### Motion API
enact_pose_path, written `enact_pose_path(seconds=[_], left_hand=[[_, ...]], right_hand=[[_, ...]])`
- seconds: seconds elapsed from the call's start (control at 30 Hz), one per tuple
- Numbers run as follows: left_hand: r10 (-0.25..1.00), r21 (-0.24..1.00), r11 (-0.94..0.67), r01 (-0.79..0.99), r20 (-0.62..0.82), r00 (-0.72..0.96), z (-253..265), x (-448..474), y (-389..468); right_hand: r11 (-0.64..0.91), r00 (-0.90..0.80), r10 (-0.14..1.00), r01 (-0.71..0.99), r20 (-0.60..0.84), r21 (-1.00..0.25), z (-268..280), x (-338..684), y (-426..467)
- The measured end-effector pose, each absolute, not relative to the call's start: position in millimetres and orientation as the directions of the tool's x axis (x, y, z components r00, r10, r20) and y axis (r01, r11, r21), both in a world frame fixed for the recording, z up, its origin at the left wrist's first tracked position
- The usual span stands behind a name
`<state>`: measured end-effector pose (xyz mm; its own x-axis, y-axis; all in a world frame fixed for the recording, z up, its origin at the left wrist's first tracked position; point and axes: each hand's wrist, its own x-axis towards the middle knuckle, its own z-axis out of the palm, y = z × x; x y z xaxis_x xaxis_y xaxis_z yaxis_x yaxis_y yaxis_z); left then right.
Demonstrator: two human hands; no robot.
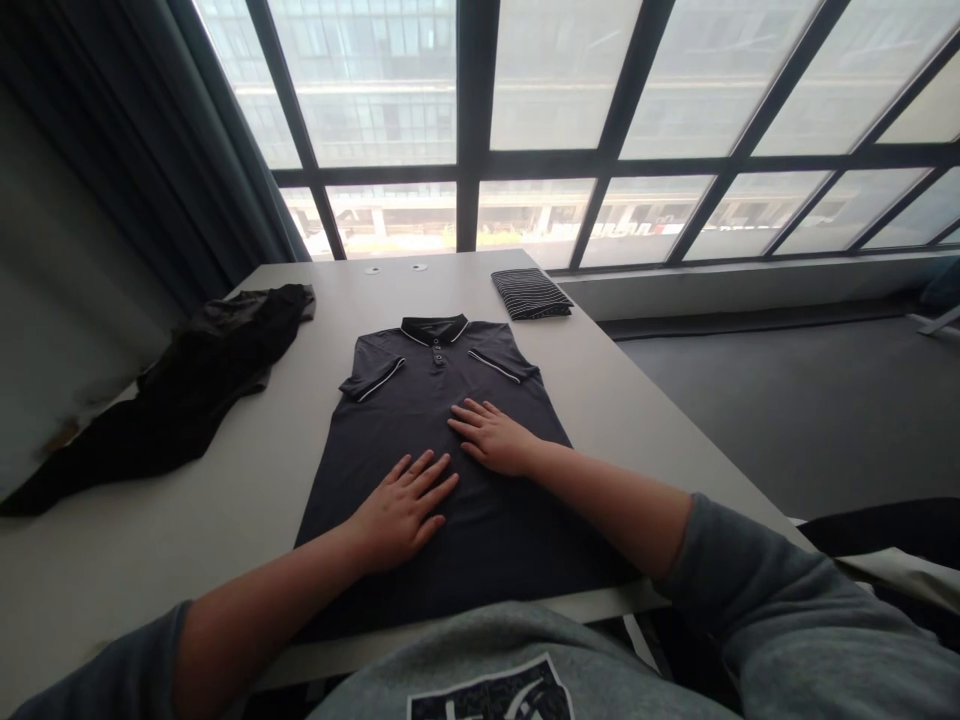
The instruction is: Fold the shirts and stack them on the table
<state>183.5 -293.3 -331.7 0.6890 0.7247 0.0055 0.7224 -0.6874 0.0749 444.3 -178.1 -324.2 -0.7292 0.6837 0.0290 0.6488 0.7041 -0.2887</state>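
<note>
A dark grey polo shirt (390,420) lies spread front side up, its black collar toward the window and its hem near my body. Both short sleeves, edged with white trim, are folded in over the chest. My left hand (401,510) rests flat on the lower middle of the shirt, fingers spread. A little farther up and to the right, my right hand (491,437) also lies flat on the cloth with its fingers stretched out. Neither hand grips the fabric. My forearms cover parts of the shirt's lower sides.
The shirt lies on a white table (645,400). A folded black-and-white striped garment (531,293) sits at the far right. Dark crumpled clothes (202,390) lie along the left edge. Beyond are a dark curtain (150,130) and large windows (547,80).
</note>
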Motion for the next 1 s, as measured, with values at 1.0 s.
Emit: enact_pose_path(seconds=[1.0], left_hand=[[0.916, 0.098, -0.393, 0.914, -0.048, 0.398, -331, 219, -163]], right_hand=[[0.519, -0.521, 0.851, 0.817, 0.061, -0.250, -341, 467, -139]])
